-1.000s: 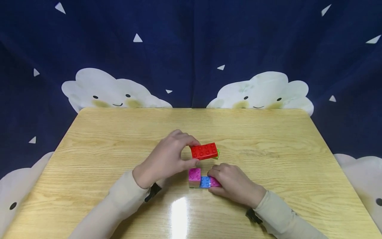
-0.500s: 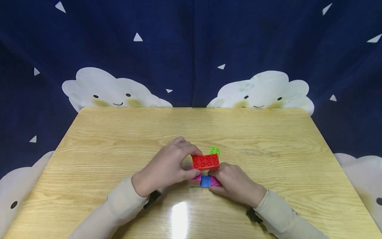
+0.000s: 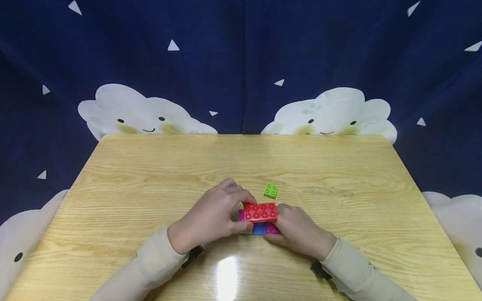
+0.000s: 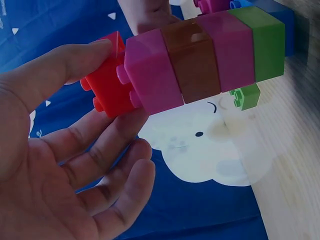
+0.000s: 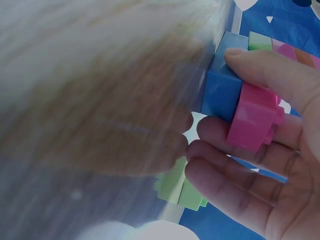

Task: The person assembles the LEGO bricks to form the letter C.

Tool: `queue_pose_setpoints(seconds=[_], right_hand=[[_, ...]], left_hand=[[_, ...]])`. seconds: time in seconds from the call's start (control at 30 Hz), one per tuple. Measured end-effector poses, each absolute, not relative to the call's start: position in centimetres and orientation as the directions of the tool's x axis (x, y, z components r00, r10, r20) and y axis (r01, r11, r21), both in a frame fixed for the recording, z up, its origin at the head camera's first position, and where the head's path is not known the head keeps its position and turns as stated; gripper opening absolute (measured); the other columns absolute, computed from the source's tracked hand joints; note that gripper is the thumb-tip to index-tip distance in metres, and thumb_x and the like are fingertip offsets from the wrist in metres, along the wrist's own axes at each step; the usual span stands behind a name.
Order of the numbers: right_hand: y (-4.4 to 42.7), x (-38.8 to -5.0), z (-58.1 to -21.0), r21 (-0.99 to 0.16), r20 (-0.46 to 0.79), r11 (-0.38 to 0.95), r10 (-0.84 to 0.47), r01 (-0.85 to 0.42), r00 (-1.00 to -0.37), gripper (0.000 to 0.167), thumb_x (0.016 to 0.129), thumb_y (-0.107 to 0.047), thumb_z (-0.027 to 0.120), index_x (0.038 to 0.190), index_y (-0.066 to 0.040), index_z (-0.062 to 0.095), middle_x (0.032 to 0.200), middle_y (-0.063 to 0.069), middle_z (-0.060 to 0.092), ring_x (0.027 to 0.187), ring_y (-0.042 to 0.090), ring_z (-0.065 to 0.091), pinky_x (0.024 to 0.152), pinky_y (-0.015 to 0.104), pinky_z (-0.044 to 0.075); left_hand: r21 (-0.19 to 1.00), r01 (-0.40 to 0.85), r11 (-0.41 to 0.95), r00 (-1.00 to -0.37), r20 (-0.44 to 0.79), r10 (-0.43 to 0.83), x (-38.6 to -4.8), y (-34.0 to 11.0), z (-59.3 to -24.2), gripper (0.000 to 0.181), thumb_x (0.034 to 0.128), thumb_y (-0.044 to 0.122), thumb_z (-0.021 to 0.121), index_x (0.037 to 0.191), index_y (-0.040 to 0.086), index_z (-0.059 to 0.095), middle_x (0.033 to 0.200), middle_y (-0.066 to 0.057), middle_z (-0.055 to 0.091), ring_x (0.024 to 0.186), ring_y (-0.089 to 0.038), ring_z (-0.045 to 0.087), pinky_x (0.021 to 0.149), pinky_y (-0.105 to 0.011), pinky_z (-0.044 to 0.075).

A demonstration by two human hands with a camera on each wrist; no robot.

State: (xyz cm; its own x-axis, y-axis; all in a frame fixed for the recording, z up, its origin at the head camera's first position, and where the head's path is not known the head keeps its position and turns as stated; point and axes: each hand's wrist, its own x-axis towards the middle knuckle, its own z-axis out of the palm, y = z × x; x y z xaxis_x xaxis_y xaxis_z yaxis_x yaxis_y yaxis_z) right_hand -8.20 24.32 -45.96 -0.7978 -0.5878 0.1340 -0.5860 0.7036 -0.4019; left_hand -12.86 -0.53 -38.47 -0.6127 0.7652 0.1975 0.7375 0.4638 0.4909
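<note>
My left hand (image 3: 212,217) pinches a red toy building brick (image 3: 260,212) between thumb and fingers. In the left wrist view it lies against the studded end of a tower, whose top is a pink brick (image 4: 152,72). Under that come a brown brick (image 4: 190,60), a second pink brick (image 4: 232,47) and a green brick (image 4: 268,45). Whether the red brick is pressed onto the studs, I cannot tell. My right hand (image 3: 299,230) grips the blue base brick (image 5: 222,87) and another pink brick (image 5: 254,117) on its other end, thumb on the blue one.
A small light green brick (image 3: 270,190) lies on the wooden table (image 3: 150,167) just behind the hands. A dark blue cloth (image 3: 241,62) with clouds and triangles hangs at the table's far edge.
The left hand has brought the red brick nearer and slightly right, over the tower, uncovering the light green brick. The right hand has stayed in its place on the base.
</note>
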Motion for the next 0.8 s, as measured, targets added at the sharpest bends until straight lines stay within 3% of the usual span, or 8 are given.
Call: queue_pose_setpoints(seconds=[0.57,0.8], right_hand=[[24.34,-8.22,-46.0,-0.43,0.144,0.679,-0.599,-0.595,-0.788,0.031,0.088,-0.017,0.092,0.114,-0.007,0.079,0.094,0.002,0.076,0.08,0.011,0.065,0.073,0.032,0.06],[24.33,-8.11,-45.94,-0.429,0.156,0.685,-0.587,-0.59,-0.795,0.036,0.087,-0.018,0.093,0.115,-0.003,0.077,0.095,0.004,0.075,0.081,0.012,0.067,0.073,0.032,0.061]], left_hand=[[0.46,0.771,0.441,-0.59,0.252,0.767,-12.44,-0.58,-39.27,0.039,0.0798,0.021,0.1,0.111,0.007,0.08,0.103,0.0,0.078,0.093,-0.015,0.056,0.08,-0.03,0.052],[0.426,0.796,0.43,-0.571,0.291,0.768,-12.41,-0.3,-39.36,0.038,0.0778,0.02,0.1,0.107,0.005,0.081,0.1,-0.002,0.077,0.09,-0.015,0.056,0.078,-0.029,0.052]])
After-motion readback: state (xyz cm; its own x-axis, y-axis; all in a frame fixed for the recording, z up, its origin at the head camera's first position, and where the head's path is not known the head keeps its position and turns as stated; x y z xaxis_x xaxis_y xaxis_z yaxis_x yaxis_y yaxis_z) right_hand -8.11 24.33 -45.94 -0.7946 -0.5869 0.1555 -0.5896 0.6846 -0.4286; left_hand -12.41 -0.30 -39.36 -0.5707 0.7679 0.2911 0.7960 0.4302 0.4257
